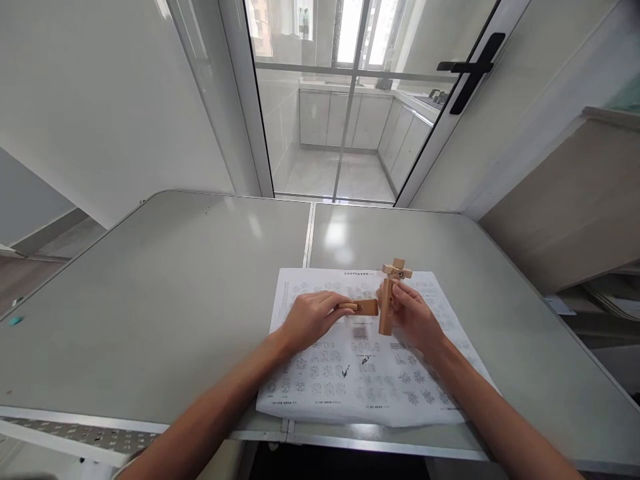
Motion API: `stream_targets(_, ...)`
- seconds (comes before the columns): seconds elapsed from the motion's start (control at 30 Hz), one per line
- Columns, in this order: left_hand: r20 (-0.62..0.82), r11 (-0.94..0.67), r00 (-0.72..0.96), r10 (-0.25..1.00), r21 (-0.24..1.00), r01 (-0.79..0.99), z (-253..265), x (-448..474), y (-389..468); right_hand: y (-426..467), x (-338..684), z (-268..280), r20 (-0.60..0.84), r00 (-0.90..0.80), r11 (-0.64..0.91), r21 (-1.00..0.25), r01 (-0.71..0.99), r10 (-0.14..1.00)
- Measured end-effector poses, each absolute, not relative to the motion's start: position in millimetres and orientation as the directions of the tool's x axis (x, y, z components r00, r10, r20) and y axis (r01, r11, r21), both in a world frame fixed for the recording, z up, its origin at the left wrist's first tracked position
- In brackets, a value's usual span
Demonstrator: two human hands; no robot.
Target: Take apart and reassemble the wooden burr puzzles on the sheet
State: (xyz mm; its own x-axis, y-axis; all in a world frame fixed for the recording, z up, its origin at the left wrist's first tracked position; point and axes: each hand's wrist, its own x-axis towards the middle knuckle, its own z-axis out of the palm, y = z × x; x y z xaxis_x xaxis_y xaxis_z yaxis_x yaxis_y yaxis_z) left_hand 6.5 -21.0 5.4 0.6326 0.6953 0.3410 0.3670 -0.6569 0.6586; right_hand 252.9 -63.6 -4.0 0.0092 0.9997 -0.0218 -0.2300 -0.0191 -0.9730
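Note:
My left hand (315, 317) is closed in a pinch on one end of a flat wooden block (367, 307), which points to the right above a printed sheet (345, 407). Close to its other end, my right hand (413, 313) grips a wooden puzzle piece (385, 313) standing roughly upright. At the top of that piece several short light wooden bars (397, 269) cross each other, with a dark mark on one. Whether the two wooden parts touch I cannot tell. The sheet carries rows of small diagrams and a few dark pen ticks.
The grey table (150, 300) has a metal seam down its middle. A small teal object (15, 321) lies near its left edge. Beyond the far edge stands a glass door with a black handle (473, 67). Shelving (570, 200) rises along the right side.

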Motion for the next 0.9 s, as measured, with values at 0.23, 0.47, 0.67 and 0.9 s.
stream_targets(0.23,0.208,-0.319,0.399,0.893,0.919,0.233,16.6,9.5,-19.8,-62.7,248.3,-8.1,0.022,0.11,0.029,-0.997,-0.065,0.994)
stream_targets(0.47,0.075,-0.104,0.324,0.943,0.992,0.072,15.0,10.1,-14.7,-65.5,237.7,-10.2,0.118,0.055,0.099,-0.958,0.269,0.992)
stream_targets(0.67,0.012,-0.019,0.324,0.946,1.0,0.019,12.4,12.0,-11.7,-67.3,228.3,-15.3,0.178,0.009,0.157,-0.89,0.428,0.984)
stream_targets(0.9,-0.005,0.002,0.334,0.943,1.0,0.009,13.8,12.9,-13.3,-67.3,225.4,-19.2,0.238,-0.06,0.226,-0.775,0.591,0.969)
